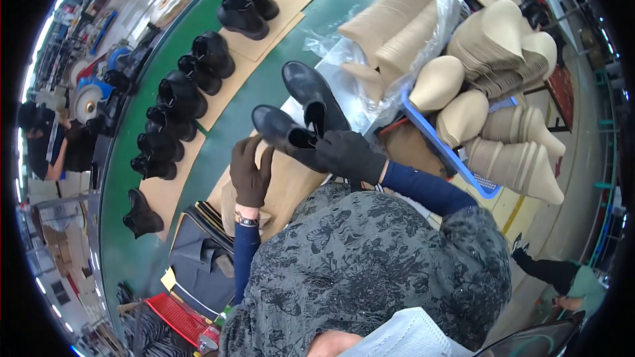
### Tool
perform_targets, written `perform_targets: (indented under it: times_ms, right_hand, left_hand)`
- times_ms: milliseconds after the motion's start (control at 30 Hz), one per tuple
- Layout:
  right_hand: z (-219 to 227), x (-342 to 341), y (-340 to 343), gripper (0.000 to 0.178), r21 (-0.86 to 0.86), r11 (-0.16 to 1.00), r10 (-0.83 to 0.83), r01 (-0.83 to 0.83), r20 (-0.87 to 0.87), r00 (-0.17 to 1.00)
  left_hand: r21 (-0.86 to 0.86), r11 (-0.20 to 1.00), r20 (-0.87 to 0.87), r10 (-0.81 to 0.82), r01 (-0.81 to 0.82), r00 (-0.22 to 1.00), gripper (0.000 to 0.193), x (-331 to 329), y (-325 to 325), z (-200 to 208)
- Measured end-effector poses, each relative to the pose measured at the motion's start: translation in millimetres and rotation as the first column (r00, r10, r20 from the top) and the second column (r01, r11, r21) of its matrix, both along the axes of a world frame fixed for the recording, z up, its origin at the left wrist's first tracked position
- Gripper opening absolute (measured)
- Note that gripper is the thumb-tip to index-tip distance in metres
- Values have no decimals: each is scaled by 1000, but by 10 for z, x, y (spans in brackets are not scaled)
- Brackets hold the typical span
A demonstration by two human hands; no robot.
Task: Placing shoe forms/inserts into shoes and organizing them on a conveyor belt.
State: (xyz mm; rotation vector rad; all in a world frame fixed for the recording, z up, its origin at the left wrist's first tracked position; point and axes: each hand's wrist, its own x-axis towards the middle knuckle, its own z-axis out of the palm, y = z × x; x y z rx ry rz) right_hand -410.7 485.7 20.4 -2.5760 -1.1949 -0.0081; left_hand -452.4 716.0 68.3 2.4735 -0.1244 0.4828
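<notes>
Right hand at the openings of two black shoes

At the far left, a co-worker in dark clothing is beside a machine with a pale round wheel. A green work surface curves along the left side, bearing tan boards and a row of finished-looking black footwear. Nearer, a red basket and dark folded material lie left of the person.

The left hand, in a dark brown glove, has thumb and fingers apart with nothing seen between them; it is just beside the near shoe. That shoe and the far shoe lie side by side in the middle, toes pointing away to the far left. The right hand, in a black glove, touches both at their heel ends; whether its partly hidden fingers are clamped on either, I cannot tell.

Farther right, a clear plastic bag holds stacked tan sole-shaped pieces. A blue basket holds more stacks. At the near right is another person.
</notes>
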Motion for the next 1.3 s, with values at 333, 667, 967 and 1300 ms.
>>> perform_targets:
  times_ms: [333,667,967,1300]
  right_hand:
    - [533,-220,-1473,14,363,747,-642,557,176,746]
    - [650,-567,-2172,16,118,699,-707,705,-36,706]
    - [778,-563,-2095,42,-10,641,-716,768,353,602]
    - [647,-558,-2380,31,176,494,-832,851,380,405]
  left_hand:
    - [331,554,19,-813,764,582,15,1214,-1746,237]
    - [522,307,-49,-920,796,388,7,1577,-2498,-255]
    - [389,502,92,-855,772,510,14,1550,-2608,-115]
    - [-543,543,459,-446,640,768,15,1818,-1919,692]
